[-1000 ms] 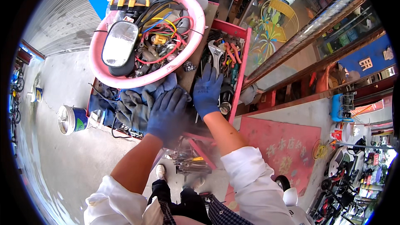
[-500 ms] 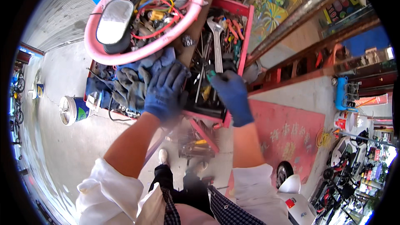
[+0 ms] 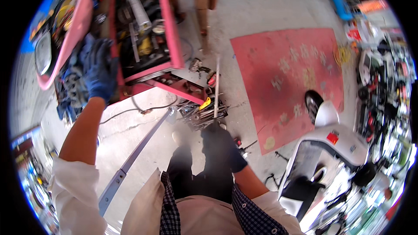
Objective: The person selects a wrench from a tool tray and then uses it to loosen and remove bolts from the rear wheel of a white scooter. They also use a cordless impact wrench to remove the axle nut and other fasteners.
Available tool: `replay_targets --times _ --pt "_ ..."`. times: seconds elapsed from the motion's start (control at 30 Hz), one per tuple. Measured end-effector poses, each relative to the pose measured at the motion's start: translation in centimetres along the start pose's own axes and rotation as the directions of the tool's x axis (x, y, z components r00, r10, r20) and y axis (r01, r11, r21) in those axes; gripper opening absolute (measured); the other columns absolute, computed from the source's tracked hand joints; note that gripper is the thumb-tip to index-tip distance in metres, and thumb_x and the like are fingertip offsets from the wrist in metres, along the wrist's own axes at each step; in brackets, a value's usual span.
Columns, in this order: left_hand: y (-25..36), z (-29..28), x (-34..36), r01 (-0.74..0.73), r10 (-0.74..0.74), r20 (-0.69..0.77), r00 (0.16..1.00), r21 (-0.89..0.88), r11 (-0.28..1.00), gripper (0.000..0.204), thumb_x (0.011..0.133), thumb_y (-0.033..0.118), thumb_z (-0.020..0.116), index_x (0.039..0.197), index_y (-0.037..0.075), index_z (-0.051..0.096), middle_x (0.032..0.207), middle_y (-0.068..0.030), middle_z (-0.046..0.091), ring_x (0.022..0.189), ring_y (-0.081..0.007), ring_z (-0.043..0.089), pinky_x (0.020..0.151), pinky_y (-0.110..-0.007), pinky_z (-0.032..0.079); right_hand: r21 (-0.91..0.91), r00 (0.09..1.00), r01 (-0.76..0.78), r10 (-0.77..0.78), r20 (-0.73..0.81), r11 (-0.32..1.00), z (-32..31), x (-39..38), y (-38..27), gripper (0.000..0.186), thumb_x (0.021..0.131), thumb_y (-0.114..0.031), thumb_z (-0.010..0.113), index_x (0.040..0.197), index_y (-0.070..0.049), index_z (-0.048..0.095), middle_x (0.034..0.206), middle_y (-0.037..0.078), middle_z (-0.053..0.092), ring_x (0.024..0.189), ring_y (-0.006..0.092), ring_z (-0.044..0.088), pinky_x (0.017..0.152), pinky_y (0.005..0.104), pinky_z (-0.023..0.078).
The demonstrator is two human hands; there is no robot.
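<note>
Plainly, your right hand [image 3: 224, 143] was nearer pale rod [image 3: 217, 87] than your left hand [image 3: 100, 70]. Taking red drawer [image 3: 170, 26] as landmark: rod ran just right of its near corner, long axis pointing away from you, near end meeting right hand's outline. Right grip too blurred to tell whether clamped on rod or just beside it. Loose metal tools [image 3: 193, 115] lay between drawer and right hand. Left hand rested left of drawer, grip slack, fingers stretched out against dark cloth heap [image 3: 72, 90].
</note>
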State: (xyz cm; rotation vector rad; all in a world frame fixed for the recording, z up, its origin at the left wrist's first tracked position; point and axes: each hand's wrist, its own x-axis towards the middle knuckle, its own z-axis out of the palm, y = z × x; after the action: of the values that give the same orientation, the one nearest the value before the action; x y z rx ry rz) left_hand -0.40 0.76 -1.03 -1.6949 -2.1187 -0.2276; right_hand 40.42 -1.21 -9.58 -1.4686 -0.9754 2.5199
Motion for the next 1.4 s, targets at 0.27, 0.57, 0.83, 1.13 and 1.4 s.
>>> replay_targets --times 0.27,0.57,0.83,1.13,1.4 --pt "-1.0 -1.1 3.8 0.204 -0.196 0.056 0.979 -0.219 0.954 0.047 0.094 0.034 0.059 0.132 0.006 0.053 0.128 -0.0157 0.058 0.124 -0.0322 0.051 0.104 -0.040 0.038 0.361 0.889 0.173 0.013 -0.458 0.916 -6.7 -1.8 20.6 0.023 0.093 -0.026 0.056 0.100 -0.006 0.064 0.075 0.006 0.062 0.060 0.0183 0.059 0.056 0.0313 0.048" --pt "23.4 -0.7 -7.8 0.369 0.085 0.443 0.893 -0.826 0.427 0.036 0.096 0.029 0.054 0.120 0.003 0.059 0.115 -0.0130 0.065 0.108 -0.0259 0.061 0.088 -0.036 0.047 0.273 0.796 0.424 -0.212 -0.567 0.863 -4.3 -6.3 10.6 0.012 0.094 -0.015 0.055 0.091 -0.005 0.060 0.068 0.002 0.057 0.054 0.0110 0.055 0.047 0.0252 0.042" --pt "33.0 7.8 -36.4 0.942 0.404 0.908 0.107 -0.222 0.250 0.030 0.097 0.028 0.049 0.108 0.003 0.062 0.101 -0.0081 0.066 0.094 -0.0215 0.063 0.079 -0.034 0.050 -0.550 0.823 0.200 -0.444 -0.355 0.811 -1.8 0.8 34.5 0.043 0.086 -0.021 0.067 0.122 -0.002 0.054 0.108 0.015 0.061 0.101 0.0284 0.059 0.085 0.0421 0.047" --pt "32.0 20.4 -51.1 0.918 0.041 0.980 -0.196 0.198 -0.343 0.035 0.098 0.036 0.054 0.096 0.002 0.059 0.057 0.0027 0.039 0.049 -0.0077 0.043 0.059 -0.030 0.052 -0.463 0.860 0.098 -0.309 -0.406 0.881 -14.2 14.7 44.0 0.022 0.097 -0.018 0.054 0.106 -0.004 0.067 0.095 0.012 0.070 0.088 0.0231 0.068 0.079 0.0335 0.052" --pt "34.6 20.7 -49.5 0.930 0.328 0.887 -0.324 0.363 -0.062 0.028 0.099 0.025 0.049 0.105 0.002 0.064 0.061 -0.0004 0.047 0.054 -0.0083 0.055 0.060 -0.026 0.052 -0.842 0.674 0.068 -0.647 -0.356 0.535 -24.0 34.0 32.3 0.027 0.091 -0.020 0.057 0.113 -0.007 0.066 0.098 0.014 0.070 0.087 0.0324 0.068 0.080 0.0380 0.054"
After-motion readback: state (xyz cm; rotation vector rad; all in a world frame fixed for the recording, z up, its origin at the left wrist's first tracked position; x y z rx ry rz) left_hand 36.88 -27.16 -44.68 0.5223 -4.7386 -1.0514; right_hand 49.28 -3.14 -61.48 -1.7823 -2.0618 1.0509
